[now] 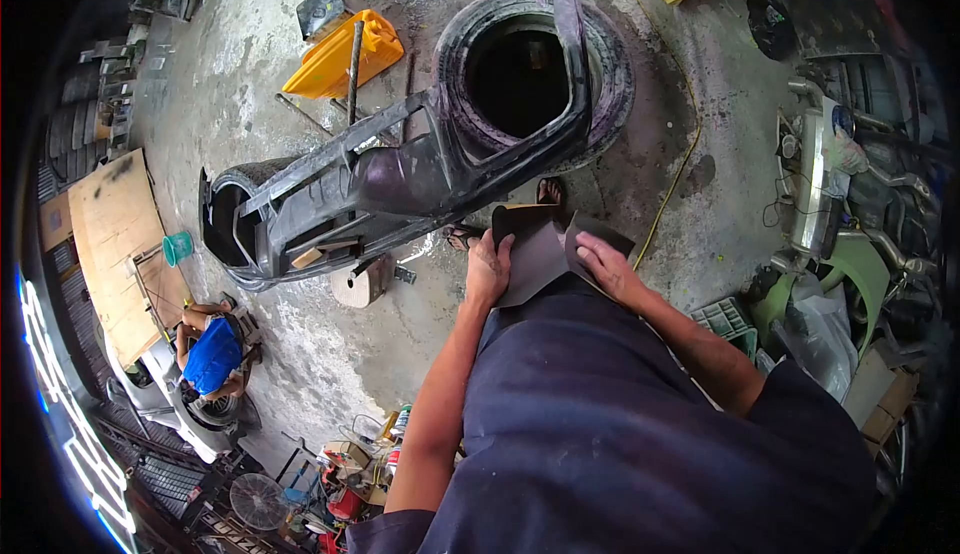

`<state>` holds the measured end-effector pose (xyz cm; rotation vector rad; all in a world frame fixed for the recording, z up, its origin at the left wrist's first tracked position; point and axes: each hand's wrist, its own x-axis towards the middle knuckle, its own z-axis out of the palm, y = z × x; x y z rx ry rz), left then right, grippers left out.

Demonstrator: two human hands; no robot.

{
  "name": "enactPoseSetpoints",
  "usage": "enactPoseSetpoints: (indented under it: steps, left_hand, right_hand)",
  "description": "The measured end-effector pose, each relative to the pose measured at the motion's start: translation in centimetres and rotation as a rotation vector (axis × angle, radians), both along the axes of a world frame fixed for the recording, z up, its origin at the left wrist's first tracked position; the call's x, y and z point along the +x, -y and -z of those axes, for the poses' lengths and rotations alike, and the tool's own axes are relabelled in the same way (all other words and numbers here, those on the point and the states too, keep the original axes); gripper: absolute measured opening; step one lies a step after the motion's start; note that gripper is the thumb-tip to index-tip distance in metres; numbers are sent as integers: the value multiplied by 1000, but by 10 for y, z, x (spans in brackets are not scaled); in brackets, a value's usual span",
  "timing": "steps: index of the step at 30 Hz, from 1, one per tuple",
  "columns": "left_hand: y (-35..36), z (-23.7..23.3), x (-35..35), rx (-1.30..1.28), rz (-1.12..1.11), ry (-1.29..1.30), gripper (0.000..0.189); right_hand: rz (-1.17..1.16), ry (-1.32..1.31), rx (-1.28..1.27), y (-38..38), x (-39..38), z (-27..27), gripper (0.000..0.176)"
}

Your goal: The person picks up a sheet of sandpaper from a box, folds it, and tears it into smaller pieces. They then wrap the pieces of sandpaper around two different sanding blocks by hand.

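A dark grey sheet of sandpaper (537, 259) is held close in front of my waist, its upper corners curling and a tan edge showing at the top. My left hand (489, 266) grips its left side, thumb over the front. On the right edge, my right hand (606, 262) has its fingers closed on a bent-over part of the sheet. Just beyond lies a black car bumper (400, 176), wet-looking and scuffed, resting across a big stacked tire (612, 74) and a smaller tire (262, 176).
A yellow plastic piece (345, 54) and a black box (328, 9) sit on the wet concrete floor. A yellow hose (690, 144) runs at right, near a silver muffler (815, 189). Another person (212, 354) in blue crouches at left by a teal bucket (177, 249).
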<state>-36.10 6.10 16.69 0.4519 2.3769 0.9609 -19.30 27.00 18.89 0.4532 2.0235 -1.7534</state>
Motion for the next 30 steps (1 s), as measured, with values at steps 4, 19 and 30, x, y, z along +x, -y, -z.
enactPoseSetpoints:
  steps: [4, 19, 30]
  left_hand:
    - [-18, -50, -18, 250, -132, 69, 30]
    - [-45, -117, -54, 472, -235, -70, 24]
    - [-18, -162, -81, 615, -500, -297, 19]
  right_hand:
    - [381, -281, 824, -8, -19, -51, 36]
    - [821, 67, -1222, -34, -54, 35, 35]
    - [736, -406, 109, -64, -154, -78, 37]
